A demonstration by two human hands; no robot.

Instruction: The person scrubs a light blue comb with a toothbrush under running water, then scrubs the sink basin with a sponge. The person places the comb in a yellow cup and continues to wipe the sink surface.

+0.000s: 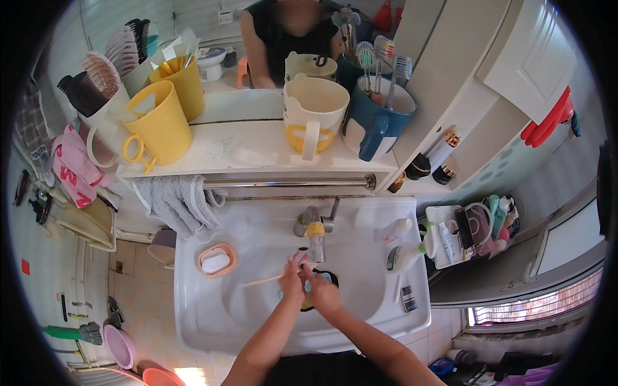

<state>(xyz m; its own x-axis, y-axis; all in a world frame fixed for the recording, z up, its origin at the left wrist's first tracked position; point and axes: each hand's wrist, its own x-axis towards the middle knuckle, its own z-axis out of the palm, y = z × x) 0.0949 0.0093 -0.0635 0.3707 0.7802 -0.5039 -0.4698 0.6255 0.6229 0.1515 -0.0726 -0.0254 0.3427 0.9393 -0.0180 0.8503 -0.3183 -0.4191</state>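
Likely rinsing by the tap (316,243): left hand (293,276) grips a stick (259,281), right hand's (324,293) hold unclear; next needs steadiness.

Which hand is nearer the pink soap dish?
Left: the left hand is to the right of the soap dish; the right hand is farther right, beside the left.

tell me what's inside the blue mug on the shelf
Three toothbrushes stand in the blue mug, heads above the rim. Its near wall covers their lower ends and the bottom, so anything lying there can't be seen.
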